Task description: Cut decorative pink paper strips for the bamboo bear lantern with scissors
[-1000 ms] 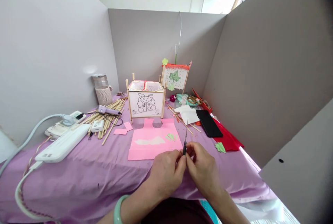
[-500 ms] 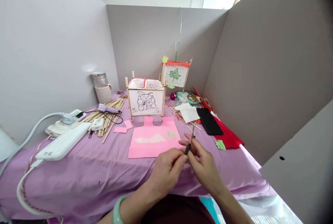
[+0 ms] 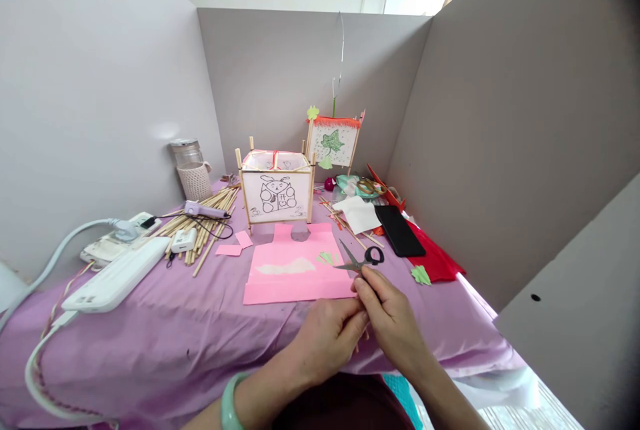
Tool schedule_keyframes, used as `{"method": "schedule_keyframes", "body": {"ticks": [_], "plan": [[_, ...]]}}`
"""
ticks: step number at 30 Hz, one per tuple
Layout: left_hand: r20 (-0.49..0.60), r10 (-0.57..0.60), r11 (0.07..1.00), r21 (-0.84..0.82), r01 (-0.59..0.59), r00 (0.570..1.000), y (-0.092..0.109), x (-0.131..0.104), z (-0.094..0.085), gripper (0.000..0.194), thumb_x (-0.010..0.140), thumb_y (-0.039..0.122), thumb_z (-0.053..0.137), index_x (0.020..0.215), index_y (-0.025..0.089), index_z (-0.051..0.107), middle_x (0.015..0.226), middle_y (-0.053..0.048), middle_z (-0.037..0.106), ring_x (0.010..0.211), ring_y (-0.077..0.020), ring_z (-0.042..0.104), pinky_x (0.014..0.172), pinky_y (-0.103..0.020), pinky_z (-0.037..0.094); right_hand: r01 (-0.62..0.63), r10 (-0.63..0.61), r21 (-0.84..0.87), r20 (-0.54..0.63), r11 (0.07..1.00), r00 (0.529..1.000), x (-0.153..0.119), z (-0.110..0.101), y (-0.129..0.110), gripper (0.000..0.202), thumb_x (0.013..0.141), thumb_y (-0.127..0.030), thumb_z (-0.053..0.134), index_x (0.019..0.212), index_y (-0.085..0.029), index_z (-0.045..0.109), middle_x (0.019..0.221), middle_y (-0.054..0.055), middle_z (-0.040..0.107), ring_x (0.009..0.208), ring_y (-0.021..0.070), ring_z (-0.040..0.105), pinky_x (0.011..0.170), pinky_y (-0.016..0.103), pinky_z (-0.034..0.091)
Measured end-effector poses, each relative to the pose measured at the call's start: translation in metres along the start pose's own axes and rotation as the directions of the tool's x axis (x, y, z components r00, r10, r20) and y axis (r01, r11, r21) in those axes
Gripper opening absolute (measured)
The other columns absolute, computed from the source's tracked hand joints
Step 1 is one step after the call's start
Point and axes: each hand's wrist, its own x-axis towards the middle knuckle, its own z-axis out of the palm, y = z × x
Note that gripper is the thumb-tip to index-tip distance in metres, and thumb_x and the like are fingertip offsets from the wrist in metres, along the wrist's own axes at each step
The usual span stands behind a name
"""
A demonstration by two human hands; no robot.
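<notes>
My right hand (image 3: 395, 313) is closed on a pair of scissors (image 3: 354, 262). Their metal blades are spread apart and point left, over the edge of the pink paper (image 3: 295, 290); one black finger loop sticks up above my fingers. Against the right fingertips rests my left hand (image 3: 330, 337), its fingers curled in; whatever it holds is hidden. Small green paper scraps (image 3: 327, 257) and a pale torn strip lie on the pink sheet. Just behind stands a stick-framed paper lantern (image 3: 276, 197) with an animal drawing.
Wooden sticks (image 3: 205, 243), a lilac glue gun (image 3: 206, 210), a white power strip (image 3: 117, 277) and a cup (image 3: 193, 173) are on the left. To the right lie a black phone (image 3: 400, 230), red cloth (image 3: 440, 260) and a green cutout (image 3: 421, 275). A smaller lantern (image 3: 333, 143) stands behind.
The scissors have turned from upright, closed and pointing away to lying sideways with blades spread leftward. My right hand has shifted its grip on them; my left hand has dropped slightly lower.
</notes>
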Motion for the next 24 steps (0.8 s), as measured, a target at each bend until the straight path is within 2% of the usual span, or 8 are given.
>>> {"method": "schedule_keyframes", "body": {"ticks": [2,5,7,8,11,14,18,24], "plan": [[-0.024,0.035,0.992,0.126,-0.032,0.999,-0.001,0.000,-0.007,0.024,0.088,0.022,0.043,0.072,0.017,0.061,0.062,0.001,0.059,0.056,-0.0099,0.051,0.056,-0.020,0.037,0.067,-0.075,-0.181,-0.038,0.981,0.996,0.001,-0.008,0.011,0.026,0.092,-0.034,0.035,0.101,-0.021,0.056,0.092,0.005,0.061,0.085,0.0175,0.057,0.075,0.028,0.044],[-0.165,0.069,0.956,0.291,-0.018,0.984,-0.005,0.001,-0.023,0.024,0.089,0.023,0.042,0.081,0.018,0.065,0.072,-0.001,0.063,0.064,-0.0122,0.053,0.063,-0.023,0.039,0.096,-0.135,-0.449,-0.056,0.889,0.989,-0.002,-0.026,0.030,0.026,0.090,-0.032,0.036,0.101,-0.020,0.057,0.096,0.007,0.062,0.090,0.0203,0.057,0.077,0.032,0.043],[-0.247,0.105,0.911,0.412,0.006,0.963,-0.009,0.005,-0.033,0.023,0.089,0.022,0.042,0.088,0.017,0.065,0.081,-0.003,0.064,0.075,-0.0156,0.054,0.070,-0.027,0.041,0.074,-0.120,-0.562,-0.046,0.824,0.992,-0.006,-0.037,0.041,0.025,0.089,-0.031,0.036,0.101,-0.019,0.055,0.098,0.007,0.062,0.091,0.0214,0.057,0.075,0.032,0.043],[-0.247,0.133,0.879,0.476,0.000,0.960,-0.011,0.008,-0.037,0.022,0.088,0.022,0.043,0.091,0.017,0.065,0.085,-0.004,0.064,0.081,-0.0178,0.054,0.074,-0.029,0.041,0.056,-0.096,-0.595,-0.035,0.802,0.995,-0.008,-0.041,0.045,0.024,0.089,-0.031,0.037,0.098,-0.020,0.055,0.096,0.006,0.063,0.089,0.0211,0.058,0.073,0.032,0.043],[-0.155,0.148,0.786,0.618,-0.021,0.977,-0.018,0.018,-0.041,0.021,0.085,0.023,0.049,0.098,0.018,0.064,0.094,-0.006,0.063,0.093,-0.0232,0.050,0.081,-0.035,0.040,0.007,-0.018,-0.649,-0.011,0.761,1.000,-0.014,-0.048,0.052,0.019,0.089,-0.031,0.037,0.086,-0.021,0.053,0.085,0.003,0.062,0.081,0.0191,0.058,0.065,0.029,0.041],[-0.087,0.071,0.742,0.670,0.005,0.994,-0.024,0.027,-0.037,0.021,0.084,0.025,0.050,0.096,0.019,0.065,0.092,-0.007,0.061,0.092,-0.0243,0.050,0.080,-0.037,0.041,0.021,-0.026,-0.663,0.002,0.748,1.000,-0.016,-0.049,0.054,0.020,0.090,-0.029,0.036,0.082,-0.021,0.052,0.083,0.003,0.060,0.080,0.0190,0.056,0.066,0.029,0.040],[-0.072,0.023,0.767,0.641,0.029,0.997,-0.027,0.030,-0.033,0.016,0.083,0.022,0.050,0.085,0.019,0.065,0.087,-0.006,0.061,0.088,-0.0225,0.050,0.078,-0.035,0.041,0.083,-0.072,-0.638,0.044,0.765,0.996,-0.015,-0.047,0.052,0.019,0.090,-0.027,0.036,0.084,-0.020,0.052,0.084,0.004,0.059,0.082,0.0194,0.054,0.070,0.030,0.039],[-0.083,0.049,0.792,0.610,0.012,0.995,-0.029,0.030,-0.034,0.012,0.082,0.019,0.050,0.077,0.018,0.061,0.084,-0.004,0.061,0.085,-0.0206,0.050,0.076,-0.033,0.041,0.159,-0.106,-0.603,0.123,0.781,0.987,-0.016,-0.035,0.043,0.017,0.090,-0.024,0.037,0.084,-0.019,0.053,0.084,0.003,0.059,0.080,0.0176,0.053,0.070,0.029,0.038]]}}
